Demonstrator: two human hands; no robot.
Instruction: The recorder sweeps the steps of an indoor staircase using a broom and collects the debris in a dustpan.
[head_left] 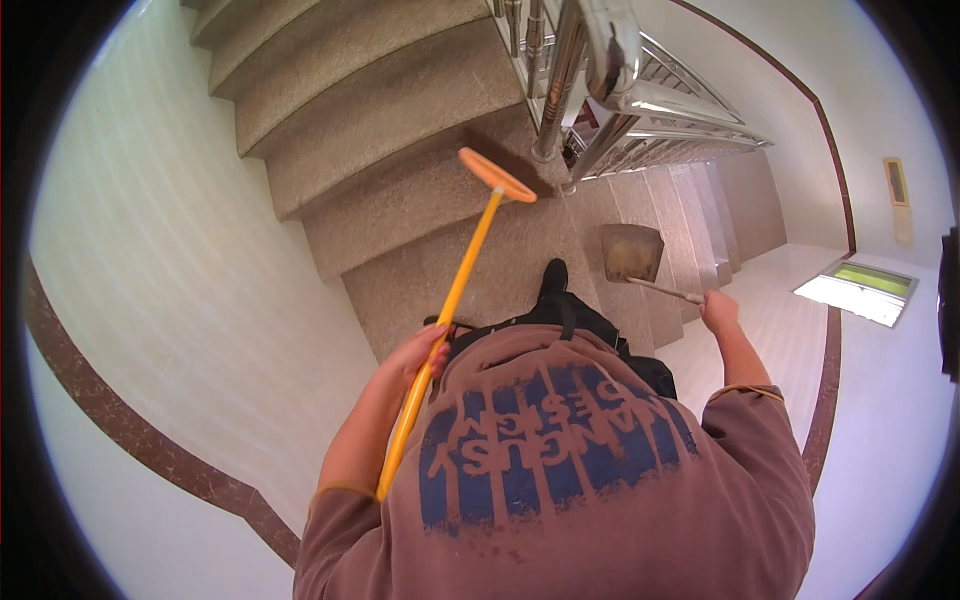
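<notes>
My left hand (425,352) is closed around the yellow pole (462,270) of a broom or squeegee, whose narrow orange head (496,175) is raised toward the upper middle, in front of the stair edges. At the right, my right hand (718,312) grips the thin handle (664,290) of a grayish dustpan (632,248), which is over the steps to the right of my dark shoe (556,275). Whether the dustpan rests on a step I cannot tell.
Stone stairs (370,150) climb along a pale wall (150,200) at the left. A shiny metal railing (628,100) turns at the upper middle; more steps (690,230) descend on the right. A small window (855,295) shows in the right wall.
</notes>
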